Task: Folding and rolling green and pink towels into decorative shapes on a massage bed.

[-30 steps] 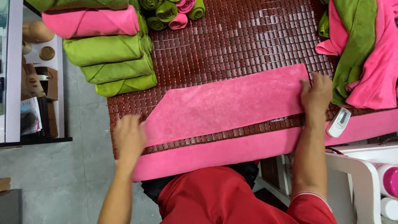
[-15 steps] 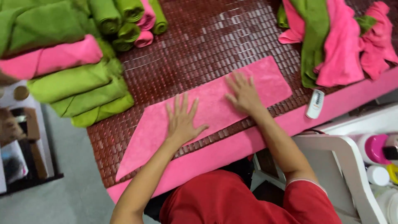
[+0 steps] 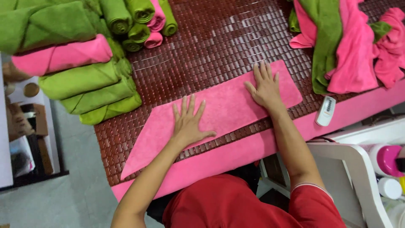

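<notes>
pressing flat, both hands' spread fingers (image 3: 188, 110) lie atop the folded pink towel (image 3: 223, 107).

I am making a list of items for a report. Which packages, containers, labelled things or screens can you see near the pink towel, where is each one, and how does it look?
Remote control: on the table's pink edge, right of the right hand; small, white, oblong, with pale buttons.
Pink-capped container: low right corner, beside the white chair; round, white body.
White-lidded jar: just below it; round.
No screen shows.
</notes>
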